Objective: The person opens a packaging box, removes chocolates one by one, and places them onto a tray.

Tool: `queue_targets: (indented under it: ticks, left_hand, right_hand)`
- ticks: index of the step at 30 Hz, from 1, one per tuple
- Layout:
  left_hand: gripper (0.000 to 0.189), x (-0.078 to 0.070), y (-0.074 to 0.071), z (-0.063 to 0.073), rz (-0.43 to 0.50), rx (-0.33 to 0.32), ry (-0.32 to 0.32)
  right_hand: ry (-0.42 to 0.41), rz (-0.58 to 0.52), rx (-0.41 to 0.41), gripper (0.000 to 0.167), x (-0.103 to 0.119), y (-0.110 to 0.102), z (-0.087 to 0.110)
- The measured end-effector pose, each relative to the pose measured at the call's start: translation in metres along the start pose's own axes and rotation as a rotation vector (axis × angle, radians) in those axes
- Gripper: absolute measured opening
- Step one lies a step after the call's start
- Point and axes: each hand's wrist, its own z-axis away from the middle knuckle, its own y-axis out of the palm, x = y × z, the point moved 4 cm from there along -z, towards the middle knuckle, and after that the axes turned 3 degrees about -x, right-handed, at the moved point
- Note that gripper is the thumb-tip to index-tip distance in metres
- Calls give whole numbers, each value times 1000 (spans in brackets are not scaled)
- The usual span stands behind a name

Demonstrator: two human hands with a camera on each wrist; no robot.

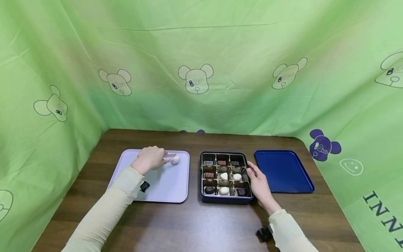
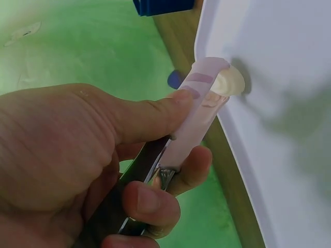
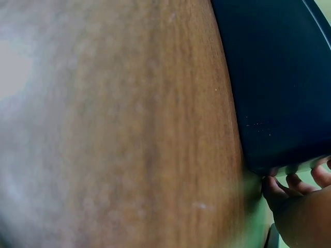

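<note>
In the left wrist view my left hand [image 2: 139, 155] grips dark-handled tongs [image 1: 168, 159] with pale pink tips. A cream-white chocolate [image 2: 229, 81] sits between those tips, at the surface of the pale lilac tray [image 1: 162, 182]; whether it touches the tray, I cannot tell. My right hand [image 1: 261, 185] rests its fingers against the right side of a dark blue box [image 1: 226, 200]. Inside the box, a divided insert holds dark, brown and white chocolates, such as a round white one [image 1: 224, 190]. The right wrist view shows fingertips touching the box's lower edge.
A flat blue lid or tray [image 1: 284, 171] lies to the right of the box. Everything stands on a brown wooden table [image 1: 195, 227]. Green printed cloth [image 1: 195, 112] hangs behind and at both sides.
</note>
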Motion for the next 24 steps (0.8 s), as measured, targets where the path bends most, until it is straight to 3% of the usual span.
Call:
queue_targets:
  ticks: [14, 24]
  left_hand:
    - [24, 2, 13, -2, 47, 12, -19]
    - [37, 3, 18, 5, 76, -10, -10]
  right_hand:
    - [5, -7, 7, 47, 0, 0, -1]
    - [23, 9, 12, 48, 1, 0, 0]
